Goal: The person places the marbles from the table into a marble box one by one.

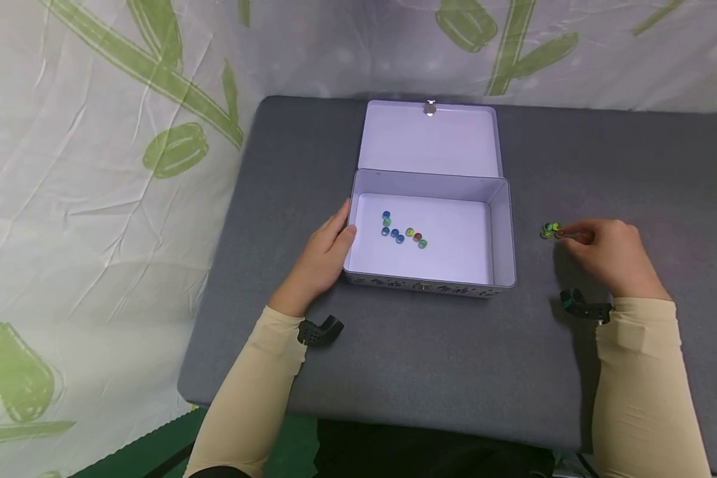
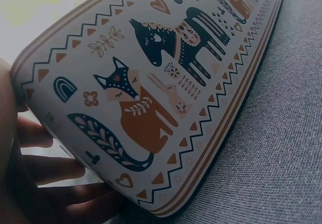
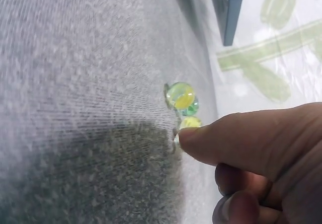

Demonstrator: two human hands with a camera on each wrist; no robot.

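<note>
An open tin box [image 1: 502,232] holds several glass marbles [image 1: 395,233], mostly blue and green with a reddish one and a yellowish one. My left hand [image 1: 319,259] rests along the tin's left wall, thumb close to the rim. From the left wrist view, its fingers [image 2: 55,168] extend against the box's end beside the printed fox and horse. Right of the box, my right hand [image 1: 618,255] pinches at a marble [image 1: 558,234] on the table, thumb and forefinger together. Beside those fingertips sit other green-yellow marbles [image 3: 181,95]; the thumb partly hides the pinched one.
The tin's hinged lid [image 1: 430,139] lies back behind it, with a metal clasp [image 1: 430,107] at its far edge. Grey cloth covers the table [image 1: 430,352]. A white curtain [image 1: 334,46] with green leaf prints hangs along the back and left edges.
</note>
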